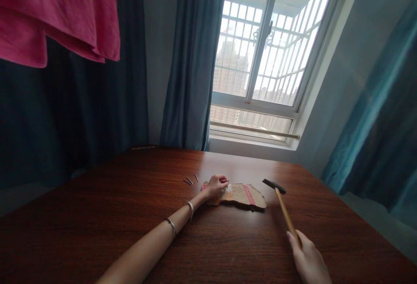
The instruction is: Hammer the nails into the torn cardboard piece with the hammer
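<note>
Hammer [285,213] points away from us, leaning left, its head crosswise just right of the board [241,193], our right hand [309,255] closed round the handle. The board lies on the table [130,206], its long axis left to right; our left hand [215,186] curls over its left end, whether pinching anything we cannot tell, and three nails [189,180] lie just left of the hand.

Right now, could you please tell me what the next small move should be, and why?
Probably bring the hammer left toward the cardboard: the right hand grips its handle, its head is right of the cardboard, and the left hand is at the cardboard's left end.
</note>
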Motion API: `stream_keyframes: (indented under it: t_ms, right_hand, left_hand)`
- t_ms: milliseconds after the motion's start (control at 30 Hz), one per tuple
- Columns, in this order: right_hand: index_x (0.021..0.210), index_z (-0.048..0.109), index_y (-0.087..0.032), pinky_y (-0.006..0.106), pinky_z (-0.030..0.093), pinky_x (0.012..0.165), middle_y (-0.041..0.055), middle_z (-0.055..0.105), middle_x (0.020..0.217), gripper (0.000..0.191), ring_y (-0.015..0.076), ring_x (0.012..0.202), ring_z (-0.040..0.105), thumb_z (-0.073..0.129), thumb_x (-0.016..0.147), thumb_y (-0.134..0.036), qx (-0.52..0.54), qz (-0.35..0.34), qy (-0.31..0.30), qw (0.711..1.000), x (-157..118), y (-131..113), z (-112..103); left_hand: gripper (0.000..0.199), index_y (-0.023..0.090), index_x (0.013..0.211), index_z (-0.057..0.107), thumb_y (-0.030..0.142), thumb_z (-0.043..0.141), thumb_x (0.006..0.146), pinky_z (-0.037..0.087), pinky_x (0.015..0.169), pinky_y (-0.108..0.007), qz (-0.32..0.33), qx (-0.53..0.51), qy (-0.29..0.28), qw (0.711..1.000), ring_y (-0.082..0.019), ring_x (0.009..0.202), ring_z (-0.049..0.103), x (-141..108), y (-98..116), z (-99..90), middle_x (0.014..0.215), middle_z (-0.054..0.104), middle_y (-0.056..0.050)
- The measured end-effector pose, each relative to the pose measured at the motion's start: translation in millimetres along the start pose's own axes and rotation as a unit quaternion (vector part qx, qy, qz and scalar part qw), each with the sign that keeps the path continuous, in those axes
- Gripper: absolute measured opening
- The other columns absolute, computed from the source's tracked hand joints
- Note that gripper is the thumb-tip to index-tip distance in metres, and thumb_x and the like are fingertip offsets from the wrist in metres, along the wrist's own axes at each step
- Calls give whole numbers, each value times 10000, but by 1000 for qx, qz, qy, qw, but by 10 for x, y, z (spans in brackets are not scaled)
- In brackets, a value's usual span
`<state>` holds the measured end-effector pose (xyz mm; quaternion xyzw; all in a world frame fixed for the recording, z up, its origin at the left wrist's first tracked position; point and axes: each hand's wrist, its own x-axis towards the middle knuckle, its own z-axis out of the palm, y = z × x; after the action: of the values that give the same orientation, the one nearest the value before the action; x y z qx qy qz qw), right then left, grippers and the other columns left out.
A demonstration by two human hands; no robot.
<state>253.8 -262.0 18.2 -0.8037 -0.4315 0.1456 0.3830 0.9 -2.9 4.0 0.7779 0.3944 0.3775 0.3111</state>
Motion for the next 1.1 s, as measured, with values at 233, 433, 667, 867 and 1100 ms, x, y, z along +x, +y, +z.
stream_keyframes:
  t_ms: [233,433,667,867,1100]
  right_hand:
    - [922,578,-207,176,204,287,-54,469,554,484,39,313,304,624,631,-591,412,62,-194,888,-241,-631,158]
    - [946,533,-189,124,168,293,-83,438,556,543,-2,329,278,680,601,-582,469,90,-314,820,-333,-966,346]
    - [878,492,-181,119,162,296,-94,446,528,611,-3,327,292,680,530,-646,439,95,-317,835,-376,-1124,502]
    - [853,475,-186,123,169,290,-99,442,525,603,-5,326,274,669,529,-656,431,89,-293,849,-399,-1171,492]
    - [864,457,-195,124,174,287,-102,433,539,578,-4,328,266,633,574,-662,422,66,-294,855,-413,-1205,467]
  left_hand:
    - [227,122,793,682,289,562,696,438,645,-228,6,-10,6,1000,-170,724,613,-11,33,-4,767,691,-59]
    - [234,129,778,683,304,545,707,426,635,-225,13,-2,5,1000,-163,706,604,-31,52,-12,741,684,-49]
    - [218,131,753,666,305,539,718,399,622,-208,22,11,1,1000,-143,679,577,-34,68,-24,708,664,-29]
    - [221,121,736,662,300,532,717,390,608,-207,19,17,-1,1000,-137,659,565,-46,112,-28,685,653,-27]
    - [220,118,751,661,283,521,716,391,604,-206,25,13,-3,1000,-139,676,568,-46,90,-26,704,655,-30]
